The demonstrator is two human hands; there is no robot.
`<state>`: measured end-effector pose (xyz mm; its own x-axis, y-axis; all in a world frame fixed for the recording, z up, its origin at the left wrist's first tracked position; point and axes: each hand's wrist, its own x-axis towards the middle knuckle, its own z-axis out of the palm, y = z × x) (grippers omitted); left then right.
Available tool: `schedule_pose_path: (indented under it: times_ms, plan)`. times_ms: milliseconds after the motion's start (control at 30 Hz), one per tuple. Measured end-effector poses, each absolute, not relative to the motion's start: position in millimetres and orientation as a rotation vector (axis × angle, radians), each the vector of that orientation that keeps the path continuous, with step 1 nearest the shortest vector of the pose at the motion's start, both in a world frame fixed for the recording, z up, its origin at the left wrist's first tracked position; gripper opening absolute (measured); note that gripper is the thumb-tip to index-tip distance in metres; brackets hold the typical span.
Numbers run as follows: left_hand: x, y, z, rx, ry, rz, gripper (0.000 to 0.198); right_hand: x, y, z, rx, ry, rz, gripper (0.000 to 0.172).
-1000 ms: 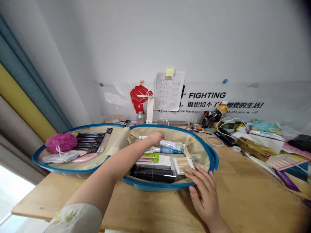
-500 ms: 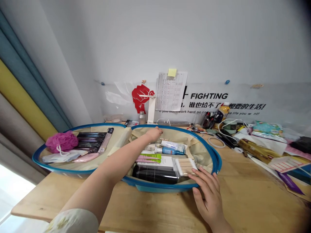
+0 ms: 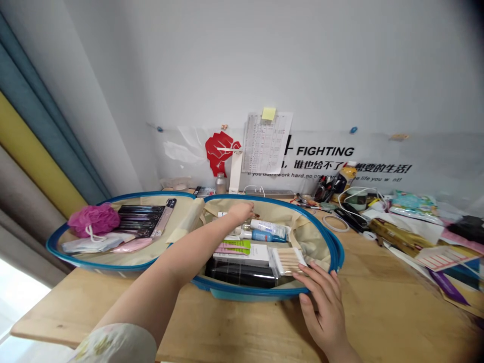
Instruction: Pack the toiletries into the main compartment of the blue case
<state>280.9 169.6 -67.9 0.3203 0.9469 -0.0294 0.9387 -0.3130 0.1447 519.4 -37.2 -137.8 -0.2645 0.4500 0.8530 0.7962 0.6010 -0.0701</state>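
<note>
White tube [image 3: 271,227], long axis running left-right

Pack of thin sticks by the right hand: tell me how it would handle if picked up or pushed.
The pack would probably feel light, since the sticks look slender. Its clear, smooth-looking surface may slip against the right hand, whose fingertips are at one corner. Lying flat, it seems likelier to slide than roll.

We are likely in a home study corner: we see curtains [image 3: 41,116], a slogan poster [image 3: 325,150], and a wooden counter [image 3: 381,302] with a lamp [image 3: 235,172] and pens [image 3: 322,188].
</note>
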Motion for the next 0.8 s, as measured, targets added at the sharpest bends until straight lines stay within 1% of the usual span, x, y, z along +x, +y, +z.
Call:
schedule_pose_path:
  times_ms: [300, 600, 800]
  plan:
    - [287, 167, -72, 2.477, 1.744, 0.079, 0.031, 519, -37, -138, -0.989, -1.892, -0.461, 0.029]
    - [277, 173, -56, 2.394, 1.942, 0.302, 0.037, 518, -38, -137, -0.988, -1.902, -0.481, 0.028]
    - [279, 169, -66, 2.525, 1.753, 0.36, 0.036, 519, -37, -138, -0.992, -1.905, -0.478, 0.027]
